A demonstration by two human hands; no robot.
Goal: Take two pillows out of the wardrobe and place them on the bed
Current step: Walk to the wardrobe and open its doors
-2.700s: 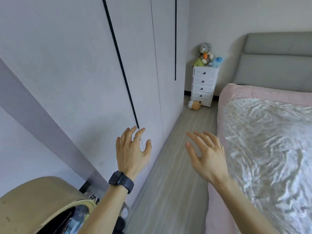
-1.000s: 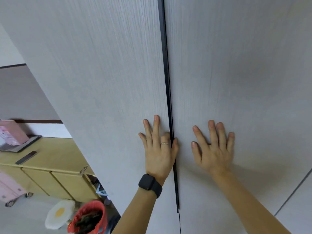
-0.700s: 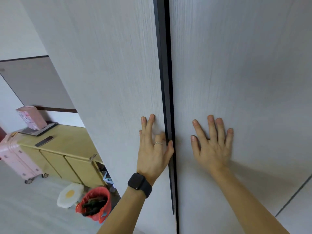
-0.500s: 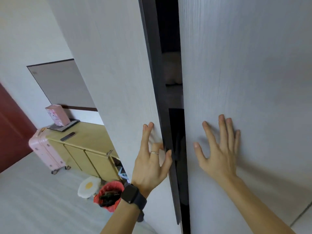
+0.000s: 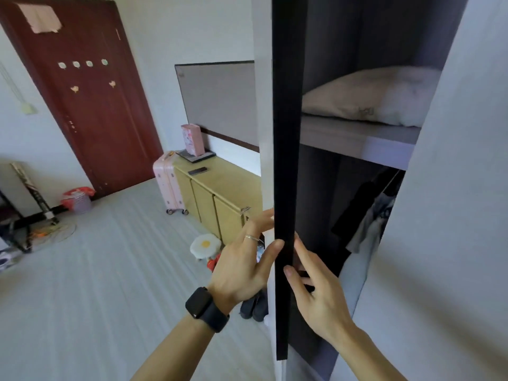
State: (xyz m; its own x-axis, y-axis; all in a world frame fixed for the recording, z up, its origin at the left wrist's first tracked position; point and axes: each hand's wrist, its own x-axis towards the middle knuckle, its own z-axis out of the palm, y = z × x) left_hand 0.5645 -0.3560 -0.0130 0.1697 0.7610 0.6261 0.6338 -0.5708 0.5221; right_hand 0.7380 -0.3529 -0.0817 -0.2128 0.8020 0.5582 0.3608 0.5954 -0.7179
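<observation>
Two hands (image 5: 242,268) on door edge (image 5: 287,160), pillow (image 5: 368,99) shelved above

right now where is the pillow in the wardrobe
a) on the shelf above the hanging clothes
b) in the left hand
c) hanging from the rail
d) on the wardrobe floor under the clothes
a: the pillow lies on the shelf in the upper compartment, with the hanging clothes in the compartment below it; neither hand touches it.

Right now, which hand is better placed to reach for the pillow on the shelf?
Probably the right hand: it sits on the wardrobe's open side, below the pillow, while the left hand is outside the door edge.
</observation>
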